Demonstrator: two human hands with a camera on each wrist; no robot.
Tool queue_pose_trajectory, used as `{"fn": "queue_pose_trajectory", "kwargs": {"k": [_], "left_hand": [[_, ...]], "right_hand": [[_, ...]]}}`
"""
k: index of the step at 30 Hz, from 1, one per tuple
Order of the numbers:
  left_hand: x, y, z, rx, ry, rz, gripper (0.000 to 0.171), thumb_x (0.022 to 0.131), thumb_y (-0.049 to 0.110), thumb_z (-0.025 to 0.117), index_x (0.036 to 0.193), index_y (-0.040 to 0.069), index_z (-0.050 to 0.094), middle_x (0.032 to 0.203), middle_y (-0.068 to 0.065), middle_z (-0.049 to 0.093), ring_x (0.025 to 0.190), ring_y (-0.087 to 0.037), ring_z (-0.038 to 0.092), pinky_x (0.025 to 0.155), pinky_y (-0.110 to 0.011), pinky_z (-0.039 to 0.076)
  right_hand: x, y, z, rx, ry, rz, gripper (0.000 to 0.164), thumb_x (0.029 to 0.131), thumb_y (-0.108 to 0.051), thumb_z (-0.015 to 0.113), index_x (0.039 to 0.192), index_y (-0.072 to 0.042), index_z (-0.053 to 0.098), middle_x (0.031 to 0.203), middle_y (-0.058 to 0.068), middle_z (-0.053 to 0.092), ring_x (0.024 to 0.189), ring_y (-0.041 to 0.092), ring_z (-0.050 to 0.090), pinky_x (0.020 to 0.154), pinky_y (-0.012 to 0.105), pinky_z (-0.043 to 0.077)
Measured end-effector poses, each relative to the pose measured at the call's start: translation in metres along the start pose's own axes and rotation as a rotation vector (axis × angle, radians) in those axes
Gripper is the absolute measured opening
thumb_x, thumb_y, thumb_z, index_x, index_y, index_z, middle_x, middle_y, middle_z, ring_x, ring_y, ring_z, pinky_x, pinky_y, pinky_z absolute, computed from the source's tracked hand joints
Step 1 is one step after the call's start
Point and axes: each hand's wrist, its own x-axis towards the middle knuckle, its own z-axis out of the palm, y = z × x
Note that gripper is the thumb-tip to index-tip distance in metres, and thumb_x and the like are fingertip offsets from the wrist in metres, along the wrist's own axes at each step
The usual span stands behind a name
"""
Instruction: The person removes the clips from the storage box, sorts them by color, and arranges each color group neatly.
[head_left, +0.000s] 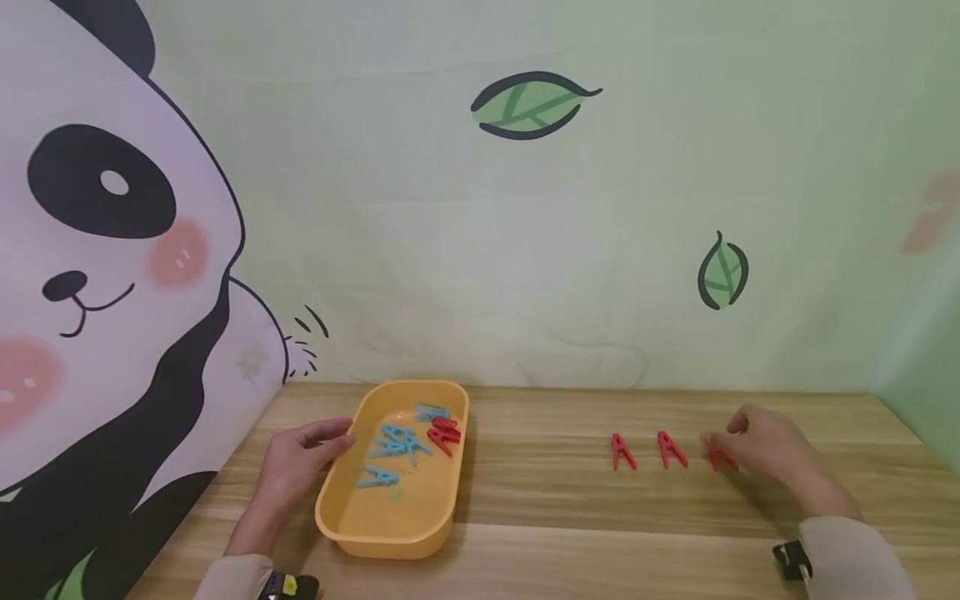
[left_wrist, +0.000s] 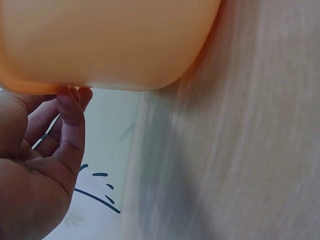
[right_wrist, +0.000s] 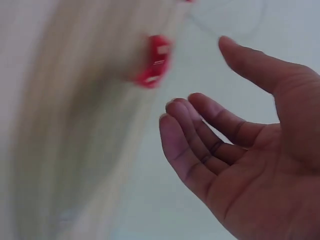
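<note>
My left hand (head_left: 288, 467) holds the left rim of an orange-yellow plastic tray (head_left: 401, 521), its fingertips meeting the rim's edge in the left wrist view. Inside the tray lie several light blue clothespins (head_left: 377, 477) and red clothespins (head_left: 441, 440). On the table to the right, two red clothespins, one left (head_left: 622, 452) and one in the middle (head_left: 672, 449), lie in a row with a third red clothespin (head_left: 723, 458), partly hidden by my right hand (head_left: 772, 450). In the right wrist view that hand's thumb and fingers are spread apart, away from a blurred red clothespin (right_wrist: 155, 62).
The wooden table (head_left: 547, 558) ends at a pale green backdrop (head_left: 420, 208) printed with a panda (head_left: 112, 275) and leaves. A stretch of tabletop separates the tray from the row of clothespins. Dark bands circle both wrists.
</note>
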Motion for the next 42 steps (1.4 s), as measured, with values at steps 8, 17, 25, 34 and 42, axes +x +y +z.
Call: {"fn": "queue_pose_trajectory", "kwargs": {"k": [8, 17, 25, 34, 42], "left_hand": [[0.003, -0.001, 0.001, -0.019, 0.004, 0.044, 0.041, 0.099, 0.021, 0.078, 0.135, 0.001, 0.071, 0.13, -0.016, 0.073, 0.104, -0.018, 0.07, 0.079, -0.023, 0.058], [0.002, -0.003, 0.003, -0.021, 0.024, 0.033, 0.042, 0.099, 0.021, 0.079, 0.134, 0.0, 0.072, 0.128, -0.016, 0.074, 0.104, -0.018, 0.07, 0.077, -0.023, 0.058], [0.003, -0.001, 0.008, -0.031, 0.027, 0.046, 0.038, 0.099, 0.017, 0.077, 0.133, 0.0, 0.072, 0.127, -0.015, 0.074, 0.101, -0.013, 0.069, 0.078, -0.022, 0.057], [0.003, -0.002, 0.008, -0.035, 0.022, 0.04, 0.04, 0.099, 0.019, 0.078, 0.134, 0.001, 0.072, 0.129, -0.015, 0.073, 0.108, -0.017, 0.068, 0.08, -0.021, 0.057], [0.003, -0.004, 0.002, -0.021, 0.019, 0.031, 0.045, 0.098, 0.024, 0.08, 0.135, 0.001, 0.071, 0.129, -0.013, 0.074, 0.108, -0.015, 0.068, 0.078, -0.021, 0.057]], "right_hand": [[-0.014, -0.049, -0.009, 0.071, 0.111, -0.173, 0.066, 0.1, -0.043, 0.074, 0.129, 0.014, 0.058, 0.12, 0.032, 0.066, 0.109, 0.047, 0.064, 0.089, 0.06, 0.056], [-0.016, -0.107, 0.001, 0.236, 0.106, -0.329, 0.057, 0.101, -0.041, 0.074, 0.134, 0.004, 0.061, 0.129, 0.022, 0.066, 0.115, 0.039, 0.065, 0.092, 0.055, 0.058], [-0.007, -0.151, 0.015, 0.338, 0.081, -0.444, 0.048, 0.101, -0.031, 0.076, 0.133, 0.002, 0.062, 0.126, 0.015, 0.068, 0.115, 0.034, 0.066, 0.098, 0.051, 0.057], [0.01, -0.196, 0.033, 0.411, -0.018, -0.534, 0.043, 0.101, -0.028, 0.076, 0.132, 0.0, 0.064, 0.125, 0.011, 0.068, 0.116, 0.029, 0.065, 0.1, 0.046, 0.056], [0.023, -0.233, 0.063, 0.442, -0.106, -0.613, 0.04, 0.1, -0.029, 0.078, 0.129, -0.004, 0.066, 0.118, 0.005, 0.07, 0.111, 0.024, 0.068, 0.096, 0.04, 0.058]]}}
